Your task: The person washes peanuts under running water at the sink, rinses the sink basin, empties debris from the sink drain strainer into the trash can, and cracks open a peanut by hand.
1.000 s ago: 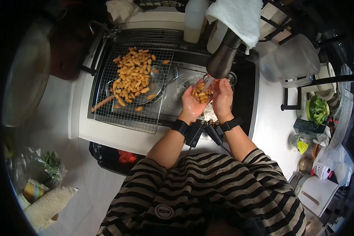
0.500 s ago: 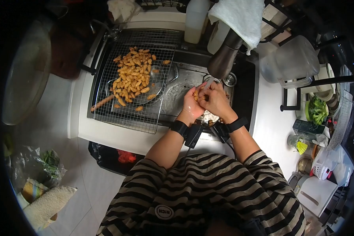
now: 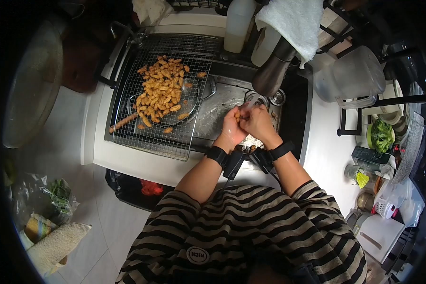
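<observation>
Water runs from the dark faucet [image 3: 272, 71] over both hands above the sink [image 3: 217, 111]. My left hand [image 3: 232, 126] is cupped around peanuts, of which only a little shows between the hands. My right hand [image 3: 260, 124] is closed against the left one, its fingers bent over the peanuts; what its fingertips pinch is hidden. Below the hands, pale and brown bits [image 3: 251, 142] lie in the sink. To the left, a pile of wet unshelled peanuts [image 3: 161, 92] rests on a wire rack [image 3: 175, 146].
A wooden handle [image 3: 123, 123] lies under the rack's left side. Bottles [image 3: 239, 26] stand behind the sink, and a white cloth [image 3: 293, 26] hangs over the faucet. Clear plastic containers [image 3: 359, 73] and a bowl of greens [image 3: 381, 135] are on the right.
My right hand has turned from an open cup beside the left hand to closed fingers over it, covering most of the peanuts. The pile on the rack is unchanged.
</observation>
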{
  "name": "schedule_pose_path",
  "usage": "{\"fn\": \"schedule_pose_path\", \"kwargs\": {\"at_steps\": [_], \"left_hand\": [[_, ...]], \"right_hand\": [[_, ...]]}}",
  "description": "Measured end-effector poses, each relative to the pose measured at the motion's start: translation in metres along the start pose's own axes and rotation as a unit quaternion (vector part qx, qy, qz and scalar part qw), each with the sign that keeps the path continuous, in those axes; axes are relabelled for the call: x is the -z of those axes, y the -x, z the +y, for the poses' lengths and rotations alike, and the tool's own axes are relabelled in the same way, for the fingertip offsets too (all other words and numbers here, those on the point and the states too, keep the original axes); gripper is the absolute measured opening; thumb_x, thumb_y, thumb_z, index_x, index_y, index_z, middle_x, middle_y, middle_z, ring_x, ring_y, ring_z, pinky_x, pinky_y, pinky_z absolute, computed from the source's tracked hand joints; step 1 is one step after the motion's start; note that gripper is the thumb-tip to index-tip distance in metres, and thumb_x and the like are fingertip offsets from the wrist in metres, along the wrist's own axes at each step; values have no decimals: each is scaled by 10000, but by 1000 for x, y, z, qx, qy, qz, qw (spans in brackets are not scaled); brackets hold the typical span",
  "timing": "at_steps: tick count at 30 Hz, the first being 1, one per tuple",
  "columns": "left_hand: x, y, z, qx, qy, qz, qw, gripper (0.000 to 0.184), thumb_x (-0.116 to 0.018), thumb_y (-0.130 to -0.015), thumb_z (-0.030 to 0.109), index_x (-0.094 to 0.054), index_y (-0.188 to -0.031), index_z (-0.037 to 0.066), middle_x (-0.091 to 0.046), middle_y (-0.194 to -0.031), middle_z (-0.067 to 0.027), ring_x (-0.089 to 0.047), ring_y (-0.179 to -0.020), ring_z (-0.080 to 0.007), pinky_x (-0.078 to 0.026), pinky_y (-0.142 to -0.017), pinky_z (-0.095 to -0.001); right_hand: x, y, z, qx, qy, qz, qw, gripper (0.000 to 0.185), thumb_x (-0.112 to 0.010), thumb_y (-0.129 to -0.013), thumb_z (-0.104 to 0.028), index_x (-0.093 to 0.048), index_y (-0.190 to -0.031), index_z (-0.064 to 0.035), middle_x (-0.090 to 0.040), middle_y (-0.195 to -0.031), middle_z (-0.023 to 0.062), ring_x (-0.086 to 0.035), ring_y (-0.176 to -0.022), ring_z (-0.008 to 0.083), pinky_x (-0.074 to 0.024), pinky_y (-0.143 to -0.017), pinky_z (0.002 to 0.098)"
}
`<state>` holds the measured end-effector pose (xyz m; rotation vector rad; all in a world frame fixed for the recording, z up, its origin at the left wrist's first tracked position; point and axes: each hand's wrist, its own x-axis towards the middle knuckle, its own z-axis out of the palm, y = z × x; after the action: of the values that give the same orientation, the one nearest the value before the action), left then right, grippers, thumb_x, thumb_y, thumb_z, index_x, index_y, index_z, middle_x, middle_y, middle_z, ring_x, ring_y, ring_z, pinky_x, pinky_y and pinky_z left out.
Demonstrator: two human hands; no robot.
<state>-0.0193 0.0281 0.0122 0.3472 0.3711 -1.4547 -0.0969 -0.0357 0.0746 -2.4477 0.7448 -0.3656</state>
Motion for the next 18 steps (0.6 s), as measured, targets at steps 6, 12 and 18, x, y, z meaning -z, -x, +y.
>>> {"fn": "schedule_pose_path", "kwargs": {"at_steps": [6,12,18], "left_hand": [[-5,2,-3,-7,1,2,1000,354,-313,-910,259,-559,-1035,39,-603,-1021,-85,-535,-991,-225,-394,-906,-353],[0,3,0,-14,-24,-46,999,370,-331,-907,288,-547,-1089,49,-582,-1086,-68,-508,-1057,-210,-336,-966,-353],[-15,12,4,-10,-18,-7,1000,335,-352,-899,284,-544,-1044,50,-581,-1044,-98,-538,-998,-237,-391,-908,-396]], "right_hand": [[-3,2,6,-43,-1,-24,999,177,-599,-578,-108,-611,-732,-21,-608,-706,123,-561,-689,291,-367,-796,347],[2,3,-1,-38,-38,15,998,152,-599,-625,-77,-593,-762,-12,-594,-746,159,-552,-738,309,-423,-716,374],[-2,0,3,-113,-376,96,915,169,-571,-700,17,-556,-868,1,-558,-711,10,-514,-631,83,-422,-587,210]]}}
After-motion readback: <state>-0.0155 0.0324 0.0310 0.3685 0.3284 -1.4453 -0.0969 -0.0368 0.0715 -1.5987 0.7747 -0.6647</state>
